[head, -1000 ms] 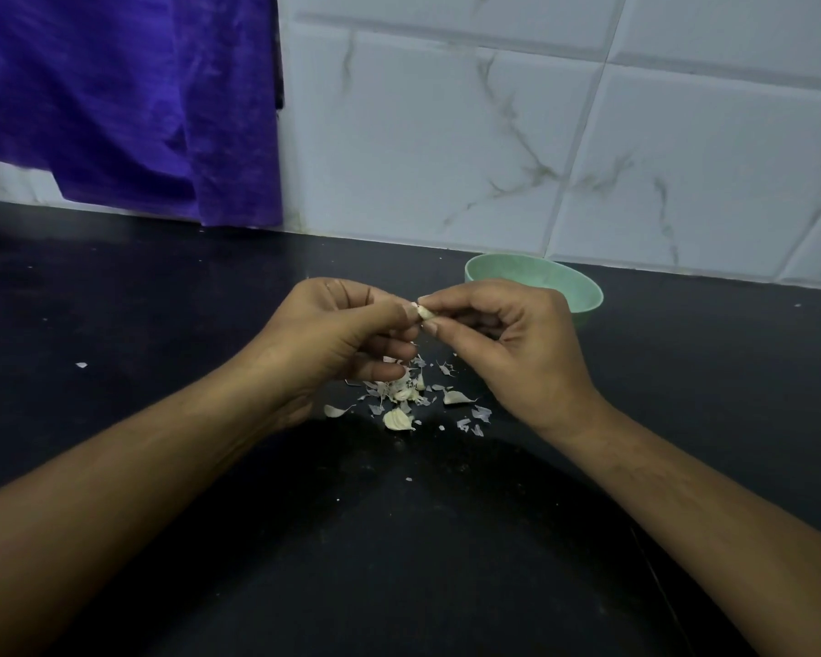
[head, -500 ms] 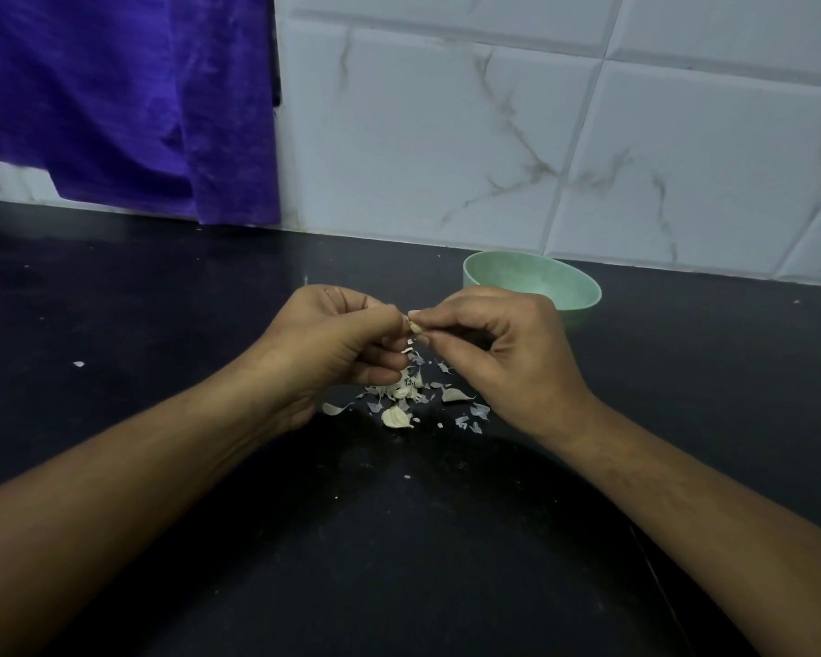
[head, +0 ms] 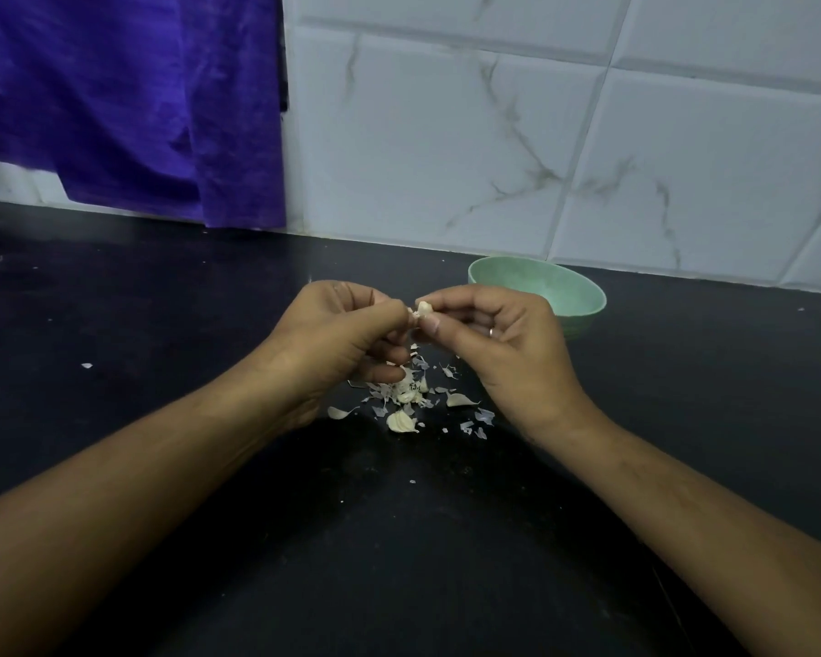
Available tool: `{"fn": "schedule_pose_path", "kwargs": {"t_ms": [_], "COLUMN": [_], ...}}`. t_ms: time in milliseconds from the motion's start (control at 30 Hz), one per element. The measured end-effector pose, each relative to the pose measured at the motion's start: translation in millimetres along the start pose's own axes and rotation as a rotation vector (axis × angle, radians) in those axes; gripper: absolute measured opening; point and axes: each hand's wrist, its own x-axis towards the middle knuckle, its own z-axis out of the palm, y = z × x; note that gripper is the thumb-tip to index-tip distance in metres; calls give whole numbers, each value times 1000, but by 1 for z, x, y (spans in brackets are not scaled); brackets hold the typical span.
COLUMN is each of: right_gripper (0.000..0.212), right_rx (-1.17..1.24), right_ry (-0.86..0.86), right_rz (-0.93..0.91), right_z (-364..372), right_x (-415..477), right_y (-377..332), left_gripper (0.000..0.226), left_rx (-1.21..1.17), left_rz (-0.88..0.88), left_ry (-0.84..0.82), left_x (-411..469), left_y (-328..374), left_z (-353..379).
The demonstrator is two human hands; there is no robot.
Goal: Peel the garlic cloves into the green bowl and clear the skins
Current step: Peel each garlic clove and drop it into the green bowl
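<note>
Nearest, both bare forearms come in from the lower corners and converge over the black counter (head: 171, 334), leaving a dark wedge of bare surface between them. Just beyond that wedge lies the heap of garlic skins (head: 401, 422): pale flakes and a few bigger curved pieces, scattered on the counter below and between the two wrists, closer to the left one. Some of the bigger pieces may be whole cloves; I cannot tell.

Above the heap, lifted off the counter, the left hand (head: 337, 334) and right hand (head: 503, 343) meet fingertip to fingertip. Between them sits one garlic clove (head: 423, 307), small and whitish. The right thumb and forefinger pinch it, and the left thumb and forefinger clamp its other end, where a scrap of skin sticks out. The other fingers of both hands curl in toward the palms, knuckles up. A ring (head: 492, 331) shows on a right finger.

Behind the right hand, partly hidden by its knuckles, stands the green bowl (head: 574, 296), upright, near the hand but apart from it. Its bottom is hidden by the near rim. Left of the hands the counter is wide and open, with one stray flake (head: 86, 365) well apart from the heap; on the right it runs open past the bowl. The counter's back edge meets a white marbled tiled wall (head: 494, 135) just behind the bowl. A purple cloth (head: 129, 111) hangs at the far left, reaching down to about that back edge.
</note>
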Motion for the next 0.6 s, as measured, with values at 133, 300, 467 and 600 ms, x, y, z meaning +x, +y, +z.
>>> {"fn": "schedule_pose_path", "kwargs": {"t_ms": [133, 300, 467, 600], "right_gripper": [18, 18, 21, 19], "right_rx": [242, 264, 183, 169], "right_ry": [40, -3, -26, -18], "right_rz": [147, 221, 221, 224], "right_z": [1, -6, -4, -5], "right_x": [0, 0, -3, -2], "right_y": [-7, -9, -8, -8], "left_gripper": [17, 21, 31, 16], "left_rx": [82, 163, 170, 143], "left_rz": [11, 91, 168, 145], "left_ry": [-19, -6, -20, -28], "left_x": [1, 1, 1, 2], "left_y": [-3, -2, -3, -3], "left_z": [-2, -7, -9, -11]}}
